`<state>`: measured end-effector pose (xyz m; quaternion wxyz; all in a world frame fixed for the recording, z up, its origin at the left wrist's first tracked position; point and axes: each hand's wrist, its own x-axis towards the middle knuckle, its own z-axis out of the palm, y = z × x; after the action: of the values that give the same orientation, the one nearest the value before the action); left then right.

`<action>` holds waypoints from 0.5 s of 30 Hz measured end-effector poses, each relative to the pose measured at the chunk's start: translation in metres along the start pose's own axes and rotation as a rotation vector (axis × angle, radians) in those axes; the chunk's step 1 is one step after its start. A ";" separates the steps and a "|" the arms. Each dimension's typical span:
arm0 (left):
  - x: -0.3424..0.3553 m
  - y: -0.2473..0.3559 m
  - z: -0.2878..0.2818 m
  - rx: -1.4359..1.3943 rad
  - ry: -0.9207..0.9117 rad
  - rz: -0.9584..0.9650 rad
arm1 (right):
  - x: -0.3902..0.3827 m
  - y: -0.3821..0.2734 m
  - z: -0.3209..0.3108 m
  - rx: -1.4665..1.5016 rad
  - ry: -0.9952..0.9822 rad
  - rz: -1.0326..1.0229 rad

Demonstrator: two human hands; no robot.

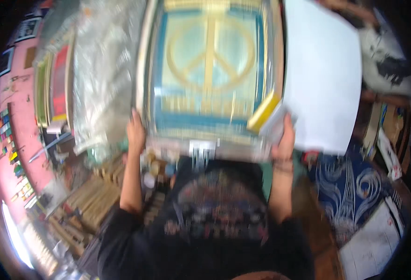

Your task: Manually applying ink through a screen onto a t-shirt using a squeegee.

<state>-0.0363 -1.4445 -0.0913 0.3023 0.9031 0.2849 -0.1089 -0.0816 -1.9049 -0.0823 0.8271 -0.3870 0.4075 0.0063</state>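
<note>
A blurred screen-printing frame (140, 65) with a teal border and a tan peace symbol (209, 56) on its mesh fills the upper middle; a small metal clip (203, 148) shows on its near edge. My left hand (135, 130) grips the frame's left edge near the lower corner. In my right hand (285, 135) is a squeegee (266, 114) with a yellow blade and a grey handle, held over the frame's lower right corner; whether these fingers also touch the frame is unclear. A large white sheet (322, 79) lies just right of the frame.
Crumpled clear plastic (103, 74) lies left of the frame, with upright frames (54, 84) beyond it by a pink wall (21, 98). Wooden pieces (89, 196) sit at lower left. A blue patterned cloth (345, 191) and white papers (368, 242) are at lower right.
</note>
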 end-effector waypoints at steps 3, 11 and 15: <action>0.004 -0.008 0.008 0.058 -0.028 -0.023 | -0.007 -0.002 0.003 -0.072 0.014 -0.053; -0.004 0.002 -0.016 -0.039 -0.098 0.026 | -0.016 0.007 0.018 -0.080 0.047 -0.121; 0.002 -0.020 -0.019 -0.047 -0.146 0.008 | -0.019 0.013 0.028 -0.122 0.028 -0.162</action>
<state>-0.0464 -1.4189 -0.0867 0.3437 0.8866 0.2607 -0.1667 -0.0799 -1.8722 -0.0675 0.7942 -0.4683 0.3850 -0.0414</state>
